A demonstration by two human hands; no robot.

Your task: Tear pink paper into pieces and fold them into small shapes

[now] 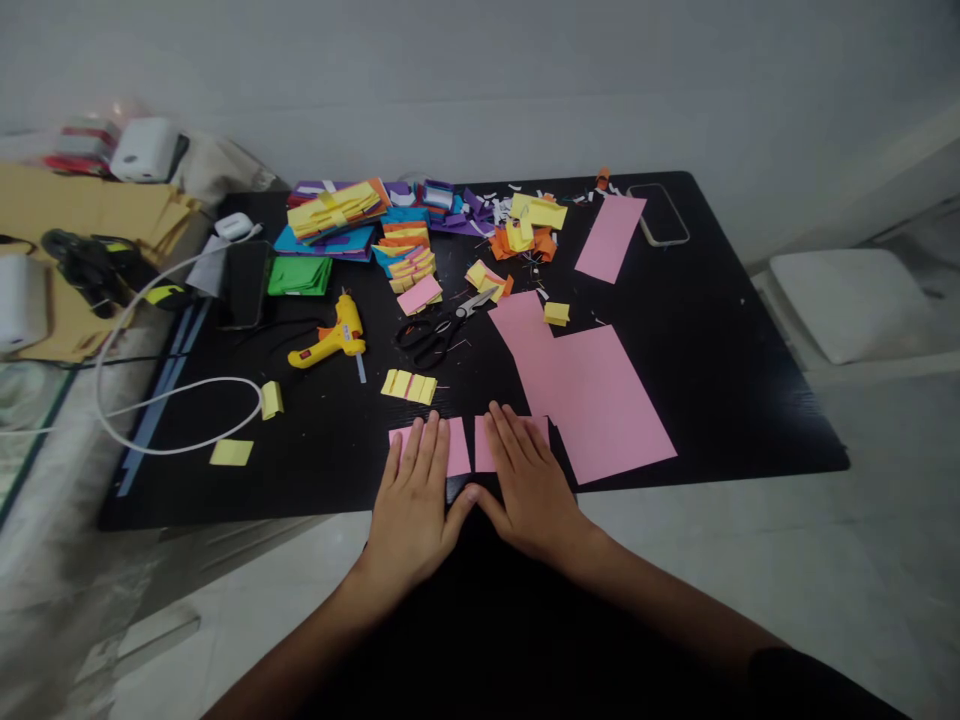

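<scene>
Left hand (412, 508) and right hand (529, 495) lie flat, palms down, fingers extended, grasping nothing. Thumbs angle inward, tips meeting. Under the left fingers, one pink paper piece (459, 450); under the right, a second pink piece (541, 427). Both look flat and straight-edged, narrow dark gap between, at the near edge of the black table (750, 400). From the hands: larger pink sheet (613, 410) at 2 o'clock; scissors (459, 314) at 12; yellow glue gun (345, 330) near 10:30; yellow paper bundle (337, 212) at 11, farther off.

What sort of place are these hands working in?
Probably an indoor papercraft workspace, perhaps improvised: the black table holds a yellow glue gun, scissors and pink paper sheets.
</scene>
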